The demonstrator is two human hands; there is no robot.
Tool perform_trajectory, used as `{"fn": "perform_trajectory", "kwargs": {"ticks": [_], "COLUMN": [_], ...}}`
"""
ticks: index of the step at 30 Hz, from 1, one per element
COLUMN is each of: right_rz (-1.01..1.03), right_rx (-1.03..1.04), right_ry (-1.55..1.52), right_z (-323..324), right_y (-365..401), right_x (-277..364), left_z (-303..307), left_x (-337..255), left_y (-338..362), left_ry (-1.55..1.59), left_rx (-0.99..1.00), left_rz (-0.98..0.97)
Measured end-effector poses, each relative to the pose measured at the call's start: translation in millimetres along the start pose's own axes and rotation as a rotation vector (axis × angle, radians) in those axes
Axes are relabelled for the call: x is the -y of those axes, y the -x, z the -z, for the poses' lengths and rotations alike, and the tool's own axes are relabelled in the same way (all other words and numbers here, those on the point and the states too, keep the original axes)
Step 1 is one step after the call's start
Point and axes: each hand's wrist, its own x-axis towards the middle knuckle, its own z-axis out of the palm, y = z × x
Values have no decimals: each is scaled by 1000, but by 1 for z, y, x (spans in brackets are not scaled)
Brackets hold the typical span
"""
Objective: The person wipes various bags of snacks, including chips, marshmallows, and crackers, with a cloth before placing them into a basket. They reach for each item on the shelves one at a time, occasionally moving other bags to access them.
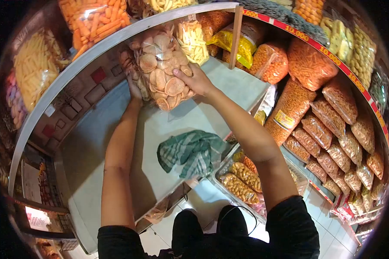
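- While both arms stretch up over the pale shelf (95,142), the clear bag of round crackers (162,69) sits between the two hands, up at 12 o'clock of the view.
- On the bag's 3 o'clock flank, the right hand (197,80) has its fingers pressed together and curled onto the plastic: a firm clasp.
- Over at the bag's 8 o'clock edge, the left hand (134,90) is mostly hidden behind the plastic. It touches the bag, but spread or bunched, I cannot tell.
- The bag's long axis runs 12 to 6, top toward the upper shelf edge. Whether its bottom rests on the shelf, I cannot tell.
- Both hands are on it and equally near, though the right shows far more contact.
- At 6 o'clock from the bag, a green checked cloth (192,151) lies crumpled on the shelf, well apart from both hands.
- At the bag's 1 o'clock, just beside it, is a pack of yellow stick snacks (191,39).
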Motion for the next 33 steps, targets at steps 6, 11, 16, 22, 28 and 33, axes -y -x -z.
{"fn": "perform_trajectory", "kwargs": {"ticks": [6,11,16,22,28,33], "right_rz": [-44,-31,-19,-102,-102,32], "right_rx": [42,21,-80,-241,-387,-428], "right_ry": [-45,-61,-5,-78,155,125], "right_z": [5,28,67,107,154,167], "right_y": [68,106,129,153,187,235], "right_x": [72,80,70,71,77,129], "left_z": [-7,-19,-77,-144,-199,-245], "left_x": [-27,-20,-25,-18,-29,-54], "left_y": [64,86,115,131,169,229], "left_ry": [-96,-48,-73,-140,-202,-94], "left_rx": [50,196,248,264,428,371], "left_rz": [208,263,304,350,333,350]}}
